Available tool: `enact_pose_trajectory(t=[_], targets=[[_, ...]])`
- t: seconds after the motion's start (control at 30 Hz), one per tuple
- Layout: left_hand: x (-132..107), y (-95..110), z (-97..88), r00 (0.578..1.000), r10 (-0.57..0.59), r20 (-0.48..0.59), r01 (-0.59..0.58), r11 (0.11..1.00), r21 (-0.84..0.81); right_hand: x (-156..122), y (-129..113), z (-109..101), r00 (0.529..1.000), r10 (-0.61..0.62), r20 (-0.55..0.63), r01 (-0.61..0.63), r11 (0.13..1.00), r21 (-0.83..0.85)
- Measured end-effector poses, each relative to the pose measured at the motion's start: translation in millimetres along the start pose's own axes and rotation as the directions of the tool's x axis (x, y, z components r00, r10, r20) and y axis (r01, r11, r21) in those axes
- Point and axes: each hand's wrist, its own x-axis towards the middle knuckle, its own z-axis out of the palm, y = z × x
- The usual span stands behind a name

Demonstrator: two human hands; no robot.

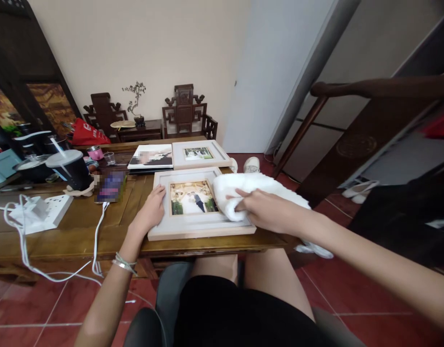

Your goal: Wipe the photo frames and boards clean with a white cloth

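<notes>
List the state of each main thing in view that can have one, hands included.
Pale wooden rectangular picture frame: flat, face up.
White fluffy cloth: bunched, hanging past the frame's right edge.
Bare left hand: resting on the frame's left side.
Bare right hand: closed on the cloth.
Dark round plastic cup: upright, lidded, straw in.
Purple-screened rectangular phone: lit, white cable plugged in.
White rectangular plastic power strip: plugs inserted.
</notes>
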Motion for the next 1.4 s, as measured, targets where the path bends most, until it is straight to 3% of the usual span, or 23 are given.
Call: enact_pose_trajectory(t=[0.17,0.27,0.47,0.6,0.73,0.83,0.97,1.07,1.2,1.3,1.4], targets=[[0,-4,4.8,0.999,0.011,-0.035,-0.012,0.999,-0.035,52,16,10,0.986,0.047,-0.158,-0.06,0.995,-0.082],[-2,-2,6.1,0.995,0.005,-0.1,-0.015,0.995,-0.097,83,15,6,0.98,0.053,-0.194,-0.072,0.993,-0.093],[-4,13,-5.1,0.978,-0.046,-0.204,-0.005,0.97,-0.243,144,-33,-6,0.975,-0.04,-0.22,0.027,0.998,-0.063],[-6,17,-8.8,0.977,-0.066,-0.204,-0.005,0.944,-0.33,161,-74,-3,0.96,-0.184,-0.211,0.171,0.982,-0.078],[-7,17,-7.2,0.967,-0.123,-0.222,0.005,0.884,-0.467,138,-97,2,0.943,-0.271,-0.194,0.256,0.962,-0.096],[-6,16,-5.8,0.961,-0.212,-0.179,0.053,0.775,-0.63,105,-101,-2,0.915,-0.379,-0.139,0.37,0.925,-0.088],[-2,13,-5.5,0.943,-0.321,-0.092,0.145,0.643,-0.752,64,-109,-14,0.866,-0.499,-0.035,0.501,0.863,0.069],[-3,14,-6.6,0.94,-0.328,-0.097,0.182,0.719,-0.67,47,-119,-17,0.882,-0.466,-0.067,0.47,0.879,0.084],[-7,20,-7.6,0.968,-0.191,-0.164,0.113,0.912,-0.394,33,-115,-13,0.919,-0.391,-0.049,0.393,0.918,0.058],[-8,23,-6.6,0.977,-0.122,-0.173,0.064,0.95,-0.305,25,-96,-9,0.926,-0.374,-0.059,0.378,0.922,0.089],[-8,25,-4.7,0.974,-0.131,-0.183,0.064,0.94,-0.334,23,-89,-3,0.886,-0.446,-0.126,0.458,0.885,0.088]])
